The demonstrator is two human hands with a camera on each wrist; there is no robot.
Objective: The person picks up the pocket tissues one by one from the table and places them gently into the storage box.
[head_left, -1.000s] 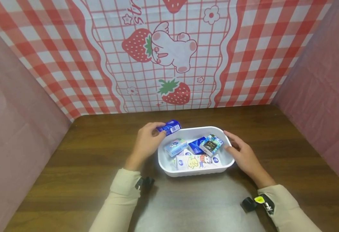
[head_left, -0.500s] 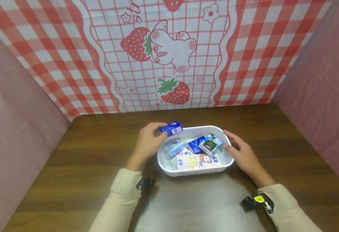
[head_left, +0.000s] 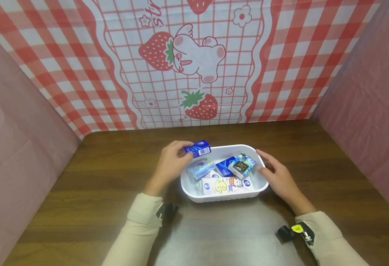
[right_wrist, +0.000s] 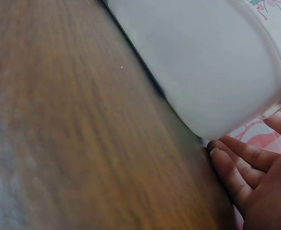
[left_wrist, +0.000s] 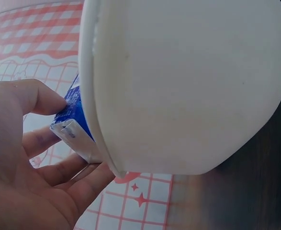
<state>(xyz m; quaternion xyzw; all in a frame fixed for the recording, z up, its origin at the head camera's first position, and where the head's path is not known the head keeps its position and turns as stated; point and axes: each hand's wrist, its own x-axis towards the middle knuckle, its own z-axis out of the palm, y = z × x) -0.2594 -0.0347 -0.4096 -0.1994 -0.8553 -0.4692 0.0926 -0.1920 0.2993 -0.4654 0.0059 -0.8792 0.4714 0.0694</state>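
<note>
My left hand (head_left: 172, 162) pinches a blue tissue pack (head_left: 201, 148) between thumb and fingers, over the back left rim of a white plastic tub (head_left: 191, 198). In the left wrist view the pack (left_wrist: 74, 120) shows its folded pale end beside the tub's wall. At the tub's right end my right hand (head_left: 279, 181) grips the rim, fingers along the outside. Inside the tub lie a light blue pack (head_left: 201, 168), a dark blue pack (head_left: 223, 168), a patterned pack with a black label (head_left: 242, 165) and a white pack with cartoon figures (head_left: 226, 186) at the front.
The tub stands on a dark brown wooden table (head_left: 81, 192). Behind it hangs a red and white checked cloth (head_left: 234, 55) with strawberry prints. Pink cloths (head_left: 364, 92) close off both sides. Each wrist wears a black camera (head_left: 285, 234).
My left hand has shifted slightly right and toward me with the blue tissue pack, which now sits a little further over the tub. The right hand stays at the tub's end.
</note>
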